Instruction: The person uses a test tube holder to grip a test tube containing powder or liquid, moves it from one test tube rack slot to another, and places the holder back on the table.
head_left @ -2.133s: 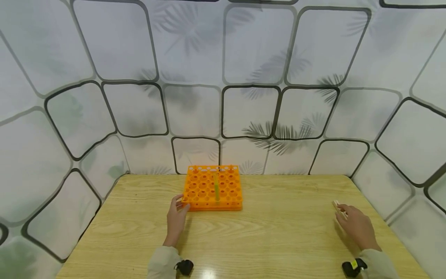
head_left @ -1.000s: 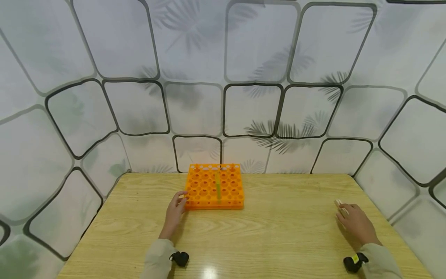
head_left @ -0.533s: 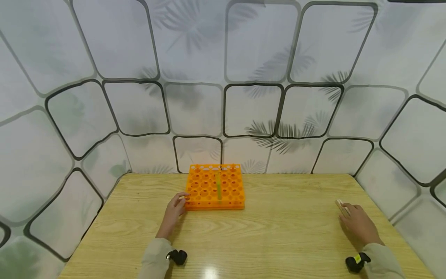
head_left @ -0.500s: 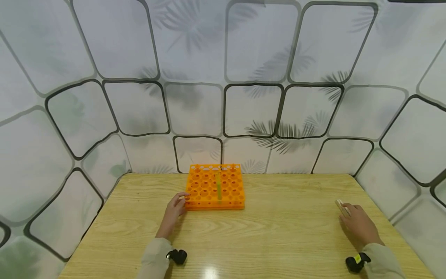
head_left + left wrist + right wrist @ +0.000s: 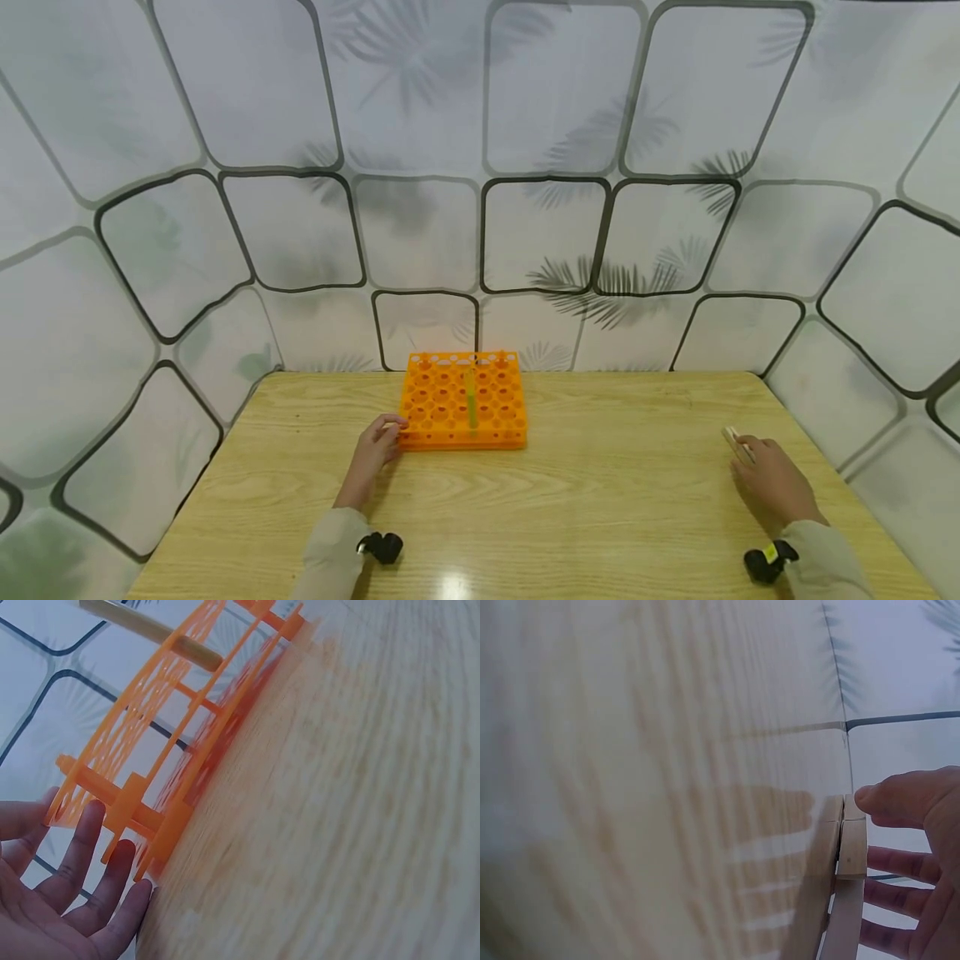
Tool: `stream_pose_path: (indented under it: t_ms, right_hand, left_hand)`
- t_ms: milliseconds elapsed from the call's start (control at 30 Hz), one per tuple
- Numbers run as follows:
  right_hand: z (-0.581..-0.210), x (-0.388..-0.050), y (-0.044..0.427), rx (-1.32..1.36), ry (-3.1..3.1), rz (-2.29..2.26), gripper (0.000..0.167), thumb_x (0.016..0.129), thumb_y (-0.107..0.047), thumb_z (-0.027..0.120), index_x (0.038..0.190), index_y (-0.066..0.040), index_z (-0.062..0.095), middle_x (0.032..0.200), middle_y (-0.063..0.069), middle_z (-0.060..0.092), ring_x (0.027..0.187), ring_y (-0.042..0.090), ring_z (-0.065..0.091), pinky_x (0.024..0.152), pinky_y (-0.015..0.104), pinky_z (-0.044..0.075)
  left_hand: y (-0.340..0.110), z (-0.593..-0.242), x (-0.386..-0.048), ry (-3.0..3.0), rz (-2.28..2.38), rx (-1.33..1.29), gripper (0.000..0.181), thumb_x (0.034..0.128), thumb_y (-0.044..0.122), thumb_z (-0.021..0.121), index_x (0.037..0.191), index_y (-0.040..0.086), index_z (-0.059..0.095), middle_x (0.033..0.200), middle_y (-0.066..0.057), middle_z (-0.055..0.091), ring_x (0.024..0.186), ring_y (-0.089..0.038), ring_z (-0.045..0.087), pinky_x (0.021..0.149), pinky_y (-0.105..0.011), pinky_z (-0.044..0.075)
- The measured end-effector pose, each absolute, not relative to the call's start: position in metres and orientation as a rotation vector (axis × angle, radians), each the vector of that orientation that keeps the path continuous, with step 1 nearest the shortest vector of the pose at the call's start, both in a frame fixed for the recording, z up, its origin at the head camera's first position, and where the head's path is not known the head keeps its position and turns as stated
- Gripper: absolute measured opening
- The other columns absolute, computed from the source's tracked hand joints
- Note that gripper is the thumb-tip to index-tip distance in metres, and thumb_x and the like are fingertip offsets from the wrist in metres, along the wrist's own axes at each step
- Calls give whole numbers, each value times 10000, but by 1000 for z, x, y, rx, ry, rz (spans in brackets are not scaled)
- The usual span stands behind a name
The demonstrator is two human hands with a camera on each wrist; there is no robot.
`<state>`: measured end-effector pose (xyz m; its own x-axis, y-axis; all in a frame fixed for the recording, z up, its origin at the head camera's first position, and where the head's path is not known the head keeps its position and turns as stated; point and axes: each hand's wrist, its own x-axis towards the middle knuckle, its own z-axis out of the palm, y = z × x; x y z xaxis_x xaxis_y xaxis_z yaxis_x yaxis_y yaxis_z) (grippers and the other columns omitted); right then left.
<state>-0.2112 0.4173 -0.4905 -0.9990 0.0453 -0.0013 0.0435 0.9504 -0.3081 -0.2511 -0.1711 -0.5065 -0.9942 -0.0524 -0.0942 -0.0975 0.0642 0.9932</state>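
Nearly nothing shifts, seemingly a pause: fingers apart, left grip [image 5: 371, 452] touches orange rack [image 5: 463, 444], right grip [image 5: 772, 479] wooden piece [image 5: 853, 851], frame right

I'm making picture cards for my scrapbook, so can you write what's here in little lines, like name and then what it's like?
Rack: orange, full of holes, sitting on the table
Stick: yellowish, standing upright in the rack
Left hand: fingers touching the rack's front left corner
Right hand: touching a small wooden piece, on the table's right side
Wall: pale, with rounded boxes and leafy shapes
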Motion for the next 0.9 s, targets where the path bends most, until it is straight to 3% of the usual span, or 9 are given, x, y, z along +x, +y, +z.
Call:
stream_pose_path:
  t_ms: [367, 600, 900]
  right_hand:
    - [-487, -212, 417, -142, -3136, 515, 507, 921, -229, 515, 1276, 122, 422, 1131, 395, 465, 869, 419, 567, 659, 481, 448]
    - [-487, -214, 421, -91, -3114, 501, 464, 889, -137, 480, 1244, 158, 429, 1038, 356, 547, 791, 346, 580, 640, 469, 445]
    - [-493, -214, 427, -39, -3074, 465, 427, 866, -85, 510, 1199, 174, 446, 1003, 358, 572, 795, 400, 590, 643, 483, 450]
  left_hand:
    - [-169, -505, -251, 2289, 2094, -182, 301, 993, 246, 471, 1154, 2, 543, 1198, -147, 550, 950, -140, 547, 835, -366, 503]
    - [-169, -507, -253, 2273, 2133, -153, 329, 986, 252, 481, 1169, -16, 532, 1106, -89, 576, 872, -122, 523, 780, -312, 498]
    - [-169, -510, -252, 2252, 2156, -138, 343, 982, 251, 487, 1179, -28, 526, 968, -1, 575, 811, -112, 505, 744, -273, 486]
